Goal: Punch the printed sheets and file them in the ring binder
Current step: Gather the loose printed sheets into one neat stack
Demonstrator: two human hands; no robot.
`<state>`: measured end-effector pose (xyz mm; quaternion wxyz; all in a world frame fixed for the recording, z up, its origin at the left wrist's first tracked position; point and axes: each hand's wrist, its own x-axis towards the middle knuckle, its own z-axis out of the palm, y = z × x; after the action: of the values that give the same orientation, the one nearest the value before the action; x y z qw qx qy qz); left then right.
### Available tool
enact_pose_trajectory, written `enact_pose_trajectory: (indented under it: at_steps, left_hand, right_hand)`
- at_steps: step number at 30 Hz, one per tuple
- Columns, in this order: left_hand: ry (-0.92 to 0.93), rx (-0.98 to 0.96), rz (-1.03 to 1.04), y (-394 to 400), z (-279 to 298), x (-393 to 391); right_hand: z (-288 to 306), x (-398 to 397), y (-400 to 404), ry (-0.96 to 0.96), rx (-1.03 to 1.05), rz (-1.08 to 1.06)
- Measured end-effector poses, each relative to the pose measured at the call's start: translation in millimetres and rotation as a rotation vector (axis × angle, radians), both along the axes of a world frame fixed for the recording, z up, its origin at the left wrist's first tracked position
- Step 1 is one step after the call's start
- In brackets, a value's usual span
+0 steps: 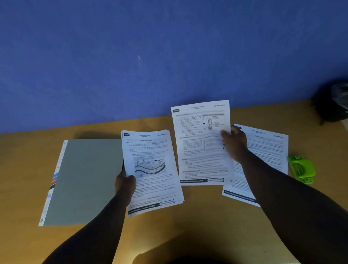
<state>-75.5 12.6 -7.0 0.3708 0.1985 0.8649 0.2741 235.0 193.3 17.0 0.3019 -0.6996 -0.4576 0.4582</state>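
Left hand (125,183) gripped a stack (153,170), fingers pinching its left edge. Right hand (234,145) held one sheet (201,142) up, fingers closed on it. Binder (85,181) shut on table (21,178), left of stack. Green punch (301,168) far right.

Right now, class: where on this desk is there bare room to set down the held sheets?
Bare desk lies near the front edge between the forearms, and left of the grey binder. Crowded: the right side, sheets on the desk and the green punch.
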Motion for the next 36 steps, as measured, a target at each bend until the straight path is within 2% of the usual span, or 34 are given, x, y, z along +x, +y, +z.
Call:
enact_pose_trajectory:
  at_steps: [6, 11, 19, 24, 29, 36]
  left_hand:
    - [-0.057, 0.012, -0.02, 4.8, 2.0, -2.3]
    - [-0.168, 0.029, -0.026, 8.6, 7.0, 3.4]
    - [-0.518, 0.061, -0.04, 23.5, 15.4, 19.1]
    - [-0.636, 0.142, -0.171, 30.3, 24.3, 34.9]
    - [-0.689, 0.145, -0.17, 33.5, 35.0, 44.3]
    - [-0.786, 0.162, -0.036, 34.0, 27.4, 52.9]
  right_hand:
    - [3.6, 7.3, -0.4, 0.18, -0.07, -0.14]
    - [11.0, 9.5, -9.6, 0.245, -0.102, -0.052]
    - [7.5, -12.8, -32.5, 0.359, -0.193, 0.032]
    - [1.6, -24.0, -41.8, 0.52, -0.251, 0.061]
    - [0.2, -22.1, -42.4, 0.504, -0.266, 0.061]
    - [-8.2, -14.1, -46.7, 0.4, -0.249, 0.131]
